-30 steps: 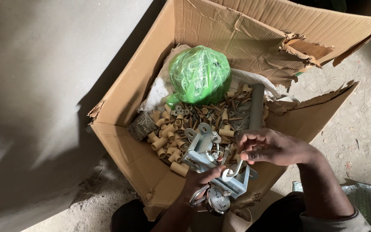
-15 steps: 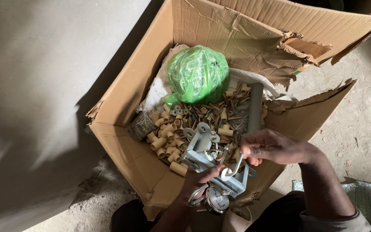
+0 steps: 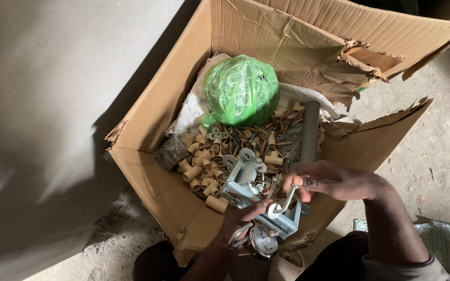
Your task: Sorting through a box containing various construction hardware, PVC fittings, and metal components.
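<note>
My left hand (image 3: 238, 221) grips a grey metal bracket assembly (image 3: 259, 200) with a round dial-like part (image 3: 262, 240) and a wire ring hanging below it, held over the near wall of an open cardboard box (image 3: 147, 171). My right hand (image 3: 334, 181) pinches the upper end of a bent white metal hook rod (image 3: 283, 204) that sits against the bracket. Beneath the hands the box holds several short tan tubes (image 3: 201, 171), screws and washers (image 3: 246, 136).
A green plastic bag bundle (image 3: 241, 89) and white sacking lie at the back of the box. A grey pipe (image 3: 309, 130) leans along its right side. The box flaps are torn. A grey wall rises at left, and dusty concrete floor (image 3: 433, 151) lies at right.
My right hand has shifted slightly down and right on the hook rod, then back a little. The left hand and bracket have stayed in place.
</note>
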